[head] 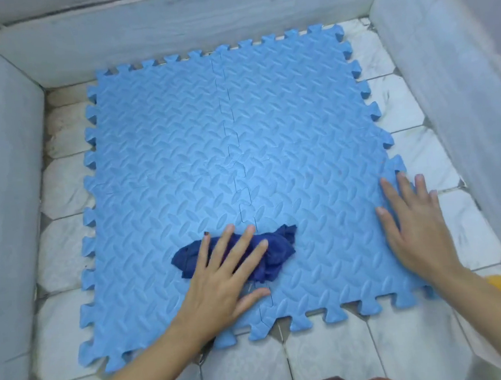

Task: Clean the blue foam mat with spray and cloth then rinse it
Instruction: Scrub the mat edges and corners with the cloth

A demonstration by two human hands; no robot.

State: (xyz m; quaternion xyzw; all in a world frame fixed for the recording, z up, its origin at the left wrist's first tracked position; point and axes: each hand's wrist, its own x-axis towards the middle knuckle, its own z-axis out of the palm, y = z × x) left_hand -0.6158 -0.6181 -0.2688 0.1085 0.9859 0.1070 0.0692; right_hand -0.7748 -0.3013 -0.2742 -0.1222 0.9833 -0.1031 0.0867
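Blue foam mat (240, 149) lies flat on tiled floor (329, 359) w/ left hand (220, 278) pressing dark cloth (274, 256) near its front edge, right hand (415, 228) flat, fingers spread, on right edge — hard wipes could likely pop interlocked tiles apart.

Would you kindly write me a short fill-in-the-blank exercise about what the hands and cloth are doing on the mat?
1. The left hand presses flat on a dark blue ____.
2. The right hand rests with straight fingers on the mat's ____ edge.
3. The mat lies on a floor of white ____.
4. The mat's edges are cut like ____ pieces.

Missing words: cloth; right; tiles; puzzle
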